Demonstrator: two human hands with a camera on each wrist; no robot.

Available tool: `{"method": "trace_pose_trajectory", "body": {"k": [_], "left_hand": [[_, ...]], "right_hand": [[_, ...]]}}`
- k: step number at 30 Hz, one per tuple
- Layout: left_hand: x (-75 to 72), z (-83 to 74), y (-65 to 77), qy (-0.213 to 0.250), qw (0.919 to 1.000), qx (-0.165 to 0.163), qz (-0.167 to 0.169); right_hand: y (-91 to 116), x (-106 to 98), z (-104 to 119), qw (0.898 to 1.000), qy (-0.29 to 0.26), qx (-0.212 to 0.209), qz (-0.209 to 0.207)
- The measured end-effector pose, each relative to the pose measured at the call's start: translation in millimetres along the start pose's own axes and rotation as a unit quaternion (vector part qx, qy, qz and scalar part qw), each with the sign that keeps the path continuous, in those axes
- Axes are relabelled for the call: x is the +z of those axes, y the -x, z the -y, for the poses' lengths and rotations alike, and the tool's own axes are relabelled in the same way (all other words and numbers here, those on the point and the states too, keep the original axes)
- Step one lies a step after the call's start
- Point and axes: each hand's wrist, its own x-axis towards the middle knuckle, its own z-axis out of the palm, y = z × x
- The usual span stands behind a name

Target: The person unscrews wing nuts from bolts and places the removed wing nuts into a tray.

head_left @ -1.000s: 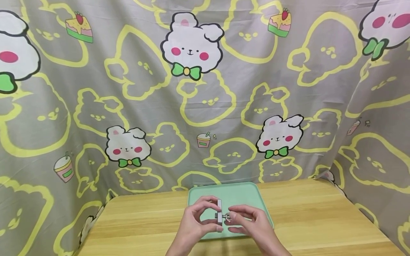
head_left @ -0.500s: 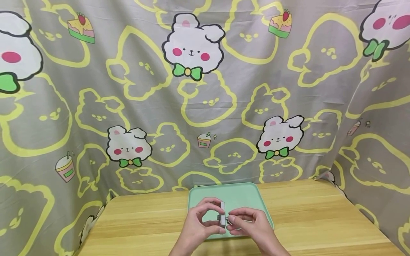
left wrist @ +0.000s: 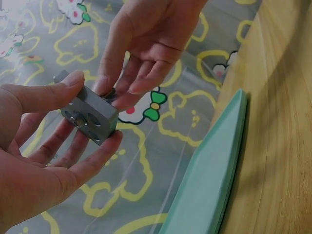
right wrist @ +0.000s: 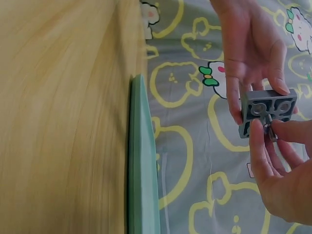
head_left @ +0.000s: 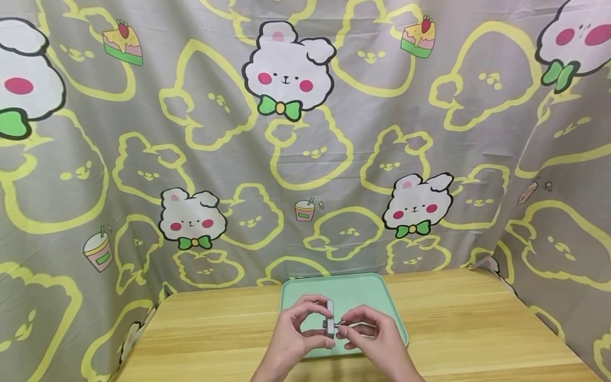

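Above the tray, my left hand (head_left: 297, 324) grips a grey block (head_left: 330, 310) by its edges, between thumb and fingers. In the left wrist view the block (left wrist: 92, 113) shows round holes in one face. The right wrist view shows its other face, with recesses and a shiny metal stem (right wrist: 271, 131) standing out from the middle. The thumb and forefinger of my right hand (head_left: 374, 331) pinch this stem at its outer end and partly hide it. Its exact kind cannot be told. A short dark knob (head_left: 325, 324) sticks out of the block's left side.
A mint-green tray (head_left: 355, 289) with a raised rim lies on the wooden table (head_left: 458, 318) below both hands. A grey curtain (head_left: 334, 159) printed with rabbits hangs behind the table and along both sides.
My right fingers come in from apart, cover the shiny metal end, then shift their hold on the stem. The left hand and block move slightly to the right.
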Motion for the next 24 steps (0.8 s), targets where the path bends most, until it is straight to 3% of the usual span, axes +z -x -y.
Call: {"method": "trace_pose_trajectory", "body": {"k": [3,6,10,19,21,24], "left_hand": [[-1.3,-0.1,0.2,0.006,1.0,-0.001,-0.001],[-2.4,-0.3,0.7,0.016,0.9999,-0.001,-0.001],[-3.7,-0.6,0.8,0.031,0.9995,0.001,0.002],[-5.8,-1.0,1.3,0.046,0.9989,-0.003,0.001],[-6.0,-1.0,1.6,0.048,0.9988,-0.003,0.001],[-6.2,-1.3,2.1,0.05,0.9988,-0.002,-0.001]], "right_hand": [[2.2,4.2,-0.9,0.997,0.055,-0.058,-0.022],[3.3,8.0,-4.2,0.983,0.115,-0.138,-0.045],[2.2,9.1,-9.0,0.942,0.183,-0.276,-0.057],[-7.9,3.3,-18.5,0.836,0.265,-0.479,-0.049],[-9.7,2.9,-19.4,0.824,0.264,-0.5,-0.046],[-10.8,2.3,-20.3,0.821,0.265,-0.504,-0.046]]}}
